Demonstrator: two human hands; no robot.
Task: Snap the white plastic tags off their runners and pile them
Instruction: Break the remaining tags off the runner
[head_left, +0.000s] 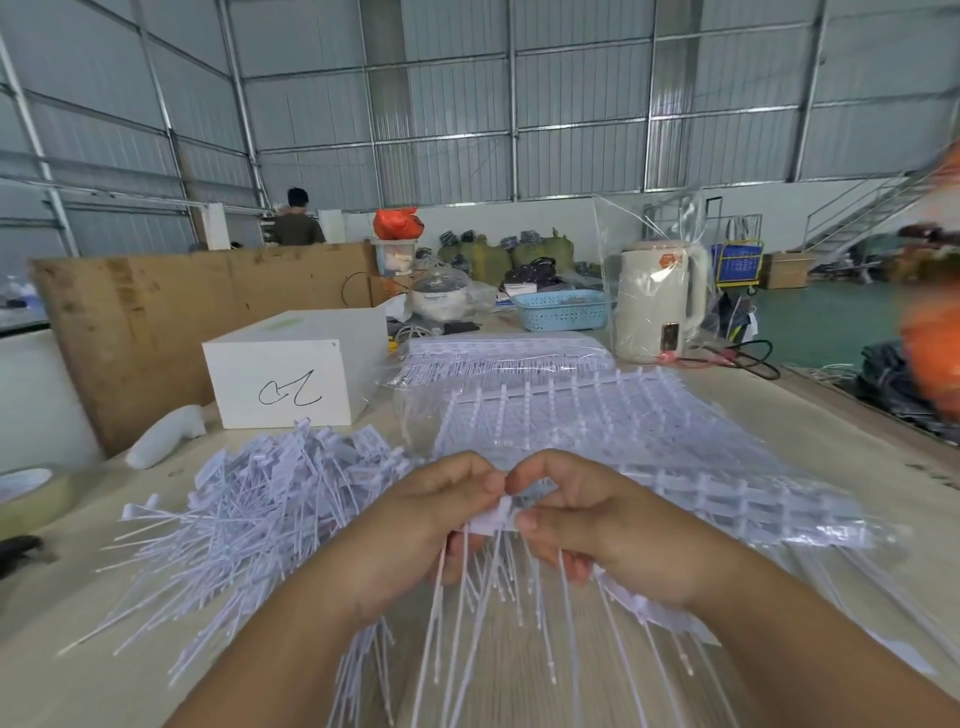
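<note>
Both my hands meet in the middle of the head view over a runner of white plastic tags (493, 519). My left hand (415, 525) grips the tags' heads with curled fingers, and several long tails hang down from it. My right hand (587, 525) pinches the same runner from the right, thumb against forefinger. A loose pile of snapped-off tags (249, 499) lies on the table to the left. Stacked sheets of tags still on their runners (597, 426) lie just beyond my hands, partly in clear plastic.
A white box (291, 374) with a black scribble stands behind the pile, next to a brown board (156, 312). Farther back are a blue basket (563, 309), a cream kettle (660, 306) in plastic, and a person. A tape roll (31, 499) sits at left.
</note>
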